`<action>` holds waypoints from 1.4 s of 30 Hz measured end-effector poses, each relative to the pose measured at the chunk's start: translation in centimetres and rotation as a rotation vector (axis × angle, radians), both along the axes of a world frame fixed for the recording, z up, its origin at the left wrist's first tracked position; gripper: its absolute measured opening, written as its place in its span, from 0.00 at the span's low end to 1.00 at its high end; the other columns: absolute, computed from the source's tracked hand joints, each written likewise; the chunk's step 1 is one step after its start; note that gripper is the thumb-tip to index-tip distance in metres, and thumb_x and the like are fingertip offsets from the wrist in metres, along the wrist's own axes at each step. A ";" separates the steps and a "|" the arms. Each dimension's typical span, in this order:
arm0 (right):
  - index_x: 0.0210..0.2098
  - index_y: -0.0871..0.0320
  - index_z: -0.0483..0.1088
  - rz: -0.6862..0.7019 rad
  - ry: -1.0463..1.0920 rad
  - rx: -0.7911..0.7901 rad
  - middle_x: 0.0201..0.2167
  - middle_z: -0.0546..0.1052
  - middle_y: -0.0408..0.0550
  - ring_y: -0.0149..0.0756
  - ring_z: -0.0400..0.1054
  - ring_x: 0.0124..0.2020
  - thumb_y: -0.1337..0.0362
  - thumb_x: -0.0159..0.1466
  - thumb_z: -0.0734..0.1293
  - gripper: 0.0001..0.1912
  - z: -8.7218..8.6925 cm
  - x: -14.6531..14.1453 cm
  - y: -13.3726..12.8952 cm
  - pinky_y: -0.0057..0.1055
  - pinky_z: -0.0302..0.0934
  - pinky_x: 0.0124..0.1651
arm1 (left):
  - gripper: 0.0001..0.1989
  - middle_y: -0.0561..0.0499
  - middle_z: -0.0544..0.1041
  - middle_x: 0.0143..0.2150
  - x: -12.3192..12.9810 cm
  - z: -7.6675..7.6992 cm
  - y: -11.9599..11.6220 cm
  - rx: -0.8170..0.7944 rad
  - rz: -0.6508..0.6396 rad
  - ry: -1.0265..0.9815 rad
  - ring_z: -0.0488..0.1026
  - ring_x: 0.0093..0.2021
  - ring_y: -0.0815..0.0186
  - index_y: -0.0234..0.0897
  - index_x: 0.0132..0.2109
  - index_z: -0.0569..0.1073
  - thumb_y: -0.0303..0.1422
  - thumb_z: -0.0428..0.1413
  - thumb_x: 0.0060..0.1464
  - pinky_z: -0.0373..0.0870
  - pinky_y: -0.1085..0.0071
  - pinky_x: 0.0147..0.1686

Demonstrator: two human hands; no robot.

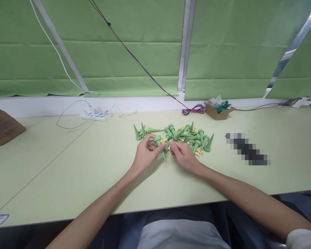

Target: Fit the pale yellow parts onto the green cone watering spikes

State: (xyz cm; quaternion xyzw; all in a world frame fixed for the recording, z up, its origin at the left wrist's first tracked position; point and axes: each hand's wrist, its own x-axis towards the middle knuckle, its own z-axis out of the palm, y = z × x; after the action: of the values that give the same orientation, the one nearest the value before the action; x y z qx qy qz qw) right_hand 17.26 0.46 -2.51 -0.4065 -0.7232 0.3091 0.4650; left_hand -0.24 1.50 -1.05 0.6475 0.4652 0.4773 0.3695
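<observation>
- Here, the left hand [146,152] grips a green spike [158,141] in its fingers; its tip points down towards the person, just in front of the pile [196,135];
- the right hand [184,157] is close beside it, fingers pinched together; whether anything sits between them, I cannot tell;
- more green spikes and yellow pieces [199,152] make up the pile on the desk [93,180];
- behind it, to the right, stands a box [219,114].

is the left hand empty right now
No, the left hand holds a green spike between its thumb and fingers.
</observation>
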 end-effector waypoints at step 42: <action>0.32 0.57 0.69 -0.171 0.272 0.074 0.19 0.67 0.39 0.28 0.59 0.16 0.54 0.66 0.65 0.13 -0.3 0.2 0.3 0.27 0.54 0.20 | 0.19 0.56 0.72 0.21 -0.2 0.3 0.4 -0.520 -0.178 -0.306 0.58 0.14 0.78 0.35 0.35 0.68 0.45 0.65 0.50 0.51 0.79 0.15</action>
State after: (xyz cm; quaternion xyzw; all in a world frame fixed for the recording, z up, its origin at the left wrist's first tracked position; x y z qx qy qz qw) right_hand 17.43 0.80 -2.86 -0.4035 -0.6272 0.2940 0.5978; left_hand -0.45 1.91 -0.78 0.4900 0.4523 0.4000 0.6287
